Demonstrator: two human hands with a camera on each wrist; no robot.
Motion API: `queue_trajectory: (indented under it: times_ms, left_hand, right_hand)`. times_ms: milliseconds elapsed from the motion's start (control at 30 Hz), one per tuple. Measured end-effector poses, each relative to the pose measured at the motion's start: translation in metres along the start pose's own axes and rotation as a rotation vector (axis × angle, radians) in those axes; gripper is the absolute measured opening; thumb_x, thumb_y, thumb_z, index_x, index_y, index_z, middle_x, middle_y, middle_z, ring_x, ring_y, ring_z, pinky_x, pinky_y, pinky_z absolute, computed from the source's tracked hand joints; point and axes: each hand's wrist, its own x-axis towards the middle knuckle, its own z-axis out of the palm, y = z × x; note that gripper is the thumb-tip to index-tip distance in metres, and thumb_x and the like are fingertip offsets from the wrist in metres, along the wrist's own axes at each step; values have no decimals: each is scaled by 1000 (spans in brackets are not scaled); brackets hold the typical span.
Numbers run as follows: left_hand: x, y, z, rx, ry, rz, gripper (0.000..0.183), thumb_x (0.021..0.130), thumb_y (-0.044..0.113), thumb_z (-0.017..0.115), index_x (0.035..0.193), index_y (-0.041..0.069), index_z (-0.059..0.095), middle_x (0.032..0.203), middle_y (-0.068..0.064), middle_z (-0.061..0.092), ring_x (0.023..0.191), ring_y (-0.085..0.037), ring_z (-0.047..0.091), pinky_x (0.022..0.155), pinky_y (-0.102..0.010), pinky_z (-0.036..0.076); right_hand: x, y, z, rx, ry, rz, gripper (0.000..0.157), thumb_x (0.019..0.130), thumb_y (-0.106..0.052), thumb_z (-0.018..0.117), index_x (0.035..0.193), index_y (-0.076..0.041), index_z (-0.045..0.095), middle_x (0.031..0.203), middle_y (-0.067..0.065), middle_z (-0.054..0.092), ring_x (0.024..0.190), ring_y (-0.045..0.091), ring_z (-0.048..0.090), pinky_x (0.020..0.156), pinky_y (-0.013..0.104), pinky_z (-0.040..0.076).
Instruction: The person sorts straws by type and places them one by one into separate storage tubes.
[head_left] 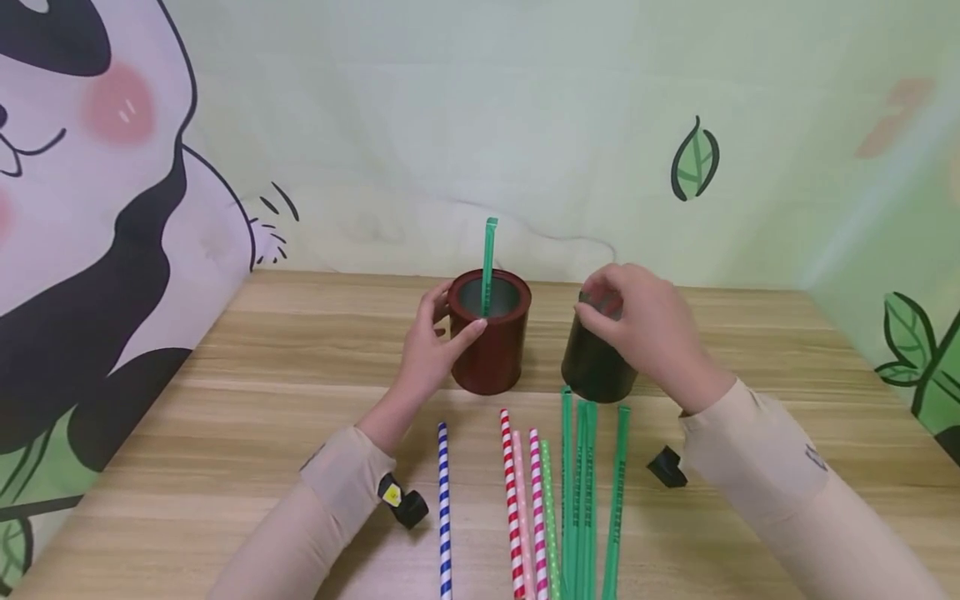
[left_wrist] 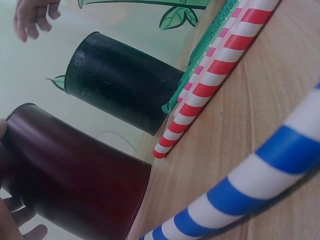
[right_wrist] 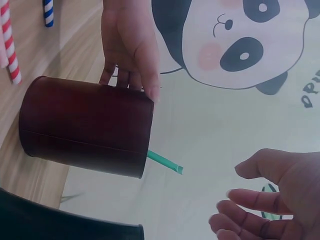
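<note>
My left hand (head_left: 422, 354) holds the dark red-brown cup (head_left: 491, 358) at its left side, with the thumb near the front of the rim. One green paper-wrapped straw (head_left: 489, 250) stands in that cup, leaning on its inner wall. To the right is a black cup (head_left: 597, 367), upright on the table. My right hand (head_left: 651, 321) hovers at the mouth of the black cup. In the right wrist view its fingers (right_wrist: 245, 217) are spread and loosely bent, with nothing between them. The inside of the black cup is mostly hidden by this hand.
Several green wrapped straws (head_left: 582, 500) lie before the black cup. Left of them lie a red-striped straw (head_left: 512, 500), pink and green patterned ones, and a blue-striped straw (head_left: 445, 508). Black wrist-camera parts (head_left: 667, 467) show by both sleeves. A painted wall (head_left: 420, 125) stands behind the table.
</note>
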Motion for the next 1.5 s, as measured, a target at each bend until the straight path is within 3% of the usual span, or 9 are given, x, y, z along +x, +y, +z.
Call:
queue_trajectory:
  times_ms: [533, 867, 1200, 1500]
  left_hand:
    - [1, -1, 0, 6, 2, -1, 72, 87, 38, 69, 146, 23, 32, 146, -5, 46, 135, -24, 41, 107, -48, 38]
    - [0, 0, 0, 6, 3, 2, 72, 86, 38, 70, 146, 23, 32, 145, -5, 46, 135, -24, 42, 107, -48, 39]
    - [1, -2, 1, 1, 0, 3, 73, 86, 38, 70, 147, 23, 32, 146, -5, 46, 135, -24, 41, 107, -48, 38]
    - [1, -1, 1, 1, 0, -5, 73, 86, 39, 70, 147, 24, 31, 147, -5, 45, 136, -24, 41, 107, -48, 38]
  right_hand:
    - [-45, 26, 5, -4, -92, 53, 21, 87, -20, 69, 99, -3, 65, 87, 8, 69, 76, 18, 62, 66, 32, 49]
    - [-65, 51, 29, -16, -191, 78, 14, 85, -16, 69, 91, -4, 65, 78, 3, 66, 67, 12, 56, 59, 26, 46]
    - [-81, 71, 55, -6, -328, 204, 30, 85, -19, 68, 101, 5, 61, 82, 6, 62, 69, 15, 53, 61, 28, 45]
    - [-84, 79, 68, -20, -369, 220, 28, 84, -18, 68, 93, 6, 56, 69, 3, 53, 60, 13, 45, 55, 26, 37]
